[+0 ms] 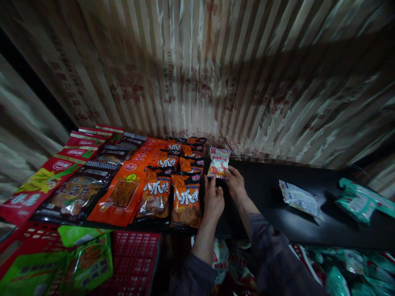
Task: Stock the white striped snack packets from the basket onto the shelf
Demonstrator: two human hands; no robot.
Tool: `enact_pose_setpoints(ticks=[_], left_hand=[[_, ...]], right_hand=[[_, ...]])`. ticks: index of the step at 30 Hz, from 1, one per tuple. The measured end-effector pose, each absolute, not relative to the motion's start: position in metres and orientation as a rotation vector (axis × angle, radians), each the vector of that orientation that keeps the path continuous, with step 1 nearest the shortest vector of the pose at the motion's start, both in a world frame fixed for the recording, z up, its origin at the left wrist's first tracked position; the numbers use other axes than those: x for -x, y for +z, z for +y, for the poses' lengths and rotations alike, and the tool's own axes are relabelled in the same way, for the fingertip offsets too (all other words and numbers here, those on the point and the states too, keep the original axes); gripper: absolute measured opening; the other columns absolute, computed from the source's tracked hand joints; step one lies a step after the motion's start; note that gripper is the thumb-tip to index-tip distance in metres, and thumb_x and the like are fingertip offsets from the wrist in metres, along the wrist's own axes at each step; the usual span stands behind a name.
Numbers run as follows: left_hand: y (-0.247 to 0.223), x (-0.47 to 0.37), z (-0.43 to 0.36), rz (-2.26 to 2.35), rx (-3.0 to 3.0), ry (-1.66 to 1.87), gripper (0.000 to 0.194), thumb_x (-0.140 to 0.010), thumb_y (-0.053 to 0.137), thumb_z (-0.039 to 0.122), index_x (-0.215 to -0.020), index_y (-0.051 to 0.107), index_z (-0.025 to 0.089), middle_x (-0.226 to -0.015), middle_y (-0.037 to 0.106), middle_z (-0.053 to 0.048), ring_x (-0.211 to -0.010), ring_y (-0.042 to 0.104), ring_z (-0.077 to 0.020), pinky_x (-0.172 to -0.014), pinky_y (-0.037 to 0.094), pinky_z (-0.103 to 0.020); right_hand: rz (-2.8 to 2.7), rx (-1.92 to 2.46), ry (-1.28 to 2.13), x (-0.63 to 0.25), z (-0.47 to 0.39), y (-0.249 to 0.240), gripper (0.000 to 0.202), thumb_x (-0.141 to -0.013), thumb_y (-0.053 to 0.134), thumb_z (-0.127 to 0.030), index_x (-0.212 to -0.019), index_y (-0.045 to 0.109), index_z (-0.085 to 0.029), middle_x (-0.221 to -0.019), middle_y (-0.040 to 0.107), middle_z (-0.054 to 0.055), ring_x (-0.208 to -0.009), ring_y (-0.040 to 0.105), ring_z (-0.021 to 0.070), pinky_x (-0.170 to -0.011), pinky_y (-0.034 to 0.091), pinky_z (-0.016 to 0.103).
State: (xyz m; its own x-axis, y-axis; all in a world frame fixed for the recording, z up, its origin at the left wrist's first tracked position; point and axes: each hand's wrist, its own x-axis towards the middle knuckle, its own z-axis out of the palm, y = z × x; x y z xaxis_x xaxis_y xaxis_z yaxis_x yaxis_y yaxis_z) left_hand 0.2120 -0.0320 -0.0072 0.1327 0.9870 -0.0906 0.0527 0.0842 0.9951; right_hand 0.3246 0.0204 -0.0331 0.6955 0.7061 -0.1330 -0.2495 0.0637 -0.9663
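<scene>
White packet (219, 159) — corner behind right hand (236, 182); red basket (135, 251) — cropped below.

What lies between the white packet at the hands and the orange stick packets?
In the head view, two columns of black-orange packets lie left of the white packet.

Dim, murky light, with the upper corners falling dark. A broad shadow crosses the curtain (197, 61), whose central folds catch pale highlights. Soft glare spreads over the black shelf (259, 189); small glints dot the packets (187, 197). Wide-angle stretching and blur affect the outer edges.
</scene>
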Motion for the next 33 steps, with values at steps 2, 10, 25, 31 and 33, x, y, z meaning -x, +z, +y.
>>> enact_pose_setpoints(ticks=[2, 10, 25, 31, 33], left_hand=[[-0.01, -0.213, -0.029, 1.18, -1.211, 0.998, 0.057, -0.086, 0.05, 0.01, -0.142, 0.05, 0.019, -0.165, 0.015, -0.009, -0.151, 0.016, -0.0195, -0.122, 0.018, -0.031], [-0.022, -0.225, -0.023, 1.169, -1.221, 1.034, 0.053, -0.085, 0.047, 0.007, -0.137, 0.055, 0.017, -0.162, 0.025, -0.01, -0.15, 0.022, -0.0186, -0.122, 0.019, -0.034], [-0.019, -0.23, -0.025, 1.235, -1.171, 1.003, 0.05, -0.084, 0.051, 0.01, -0.133, 0.058, 0.019, -0.161, 0.029, -0.009, -0.15, 0.024, -0.0199, -0.122, 0.018, -0.034], [-0.017, -0.227, -0.021, 1.248, -1.173, 1.015, 0.052, -0.086, 0.048, 0.01, -0.137, 0.053, 0.015, -0.162, 0.027, -0.011, -0.15, 0.023, -0.0198, -0.122, 0.019, -0.033], [-0.016, -0.227, -0.02, 1.254, -1.163, 1.019, 0.053, -0.086, 0.049, 0.01, -0.138, 0.052, 0.015, -0.161, 0.028, -0.011, -0.15, 0.023, -0.0196, -0.122, 0.018, -0.034]], right_hand=[[-0.442, 1.329, 0.75, -0.325, 0.02, -0.038, 0.042, -0.058, 0.071, -0.033, -0.097, 0.067, -0.018, -0.075, 0.07, -0.001, -0.068, 0.066, 0.0177, -0.065, 0.055, 0.03], [-0.517, 1.376, 0.696, -0.334, 0.041, -0.048, 0.046, -0.064, 0.067, -0.034, -0.106, 0.068, -0.016, -0.087, 0.073, 0.003, -0.079, 0.067, 0.0186, -0.07, 0.056, 0.031], [-0.71, 1.549, 0.577, -0.34, 0.071, -0.056, 0.043, -0.073, 0.062, -0.034, -0.111, 0.069, -0.015, -0.093, 0.075, 0.006, -0.086, 0.067, 0.0199, -0.079, 0.054, 0.034], [-0.829, 1.658, 0.49, -0.339, 0.071, -0.05, 0.04, -0.077, 0.058, -0.031, -0.112, 0.07, -0.015, -0.1, 0.076, 0.009, -0.089, 0.068, 0.0212, -0.086, 0.053, 0.035], [-0.879, 1.699, 0.467, -0.337, 0.071, -0.047, 0.039, -0.079, 0.057, -0.031, -0.112, 0.07, -0.015, -0.1, 0.076, 0.009, -0.089, 0.068, 0.0213, -0.086, 0.053, 0.035]])
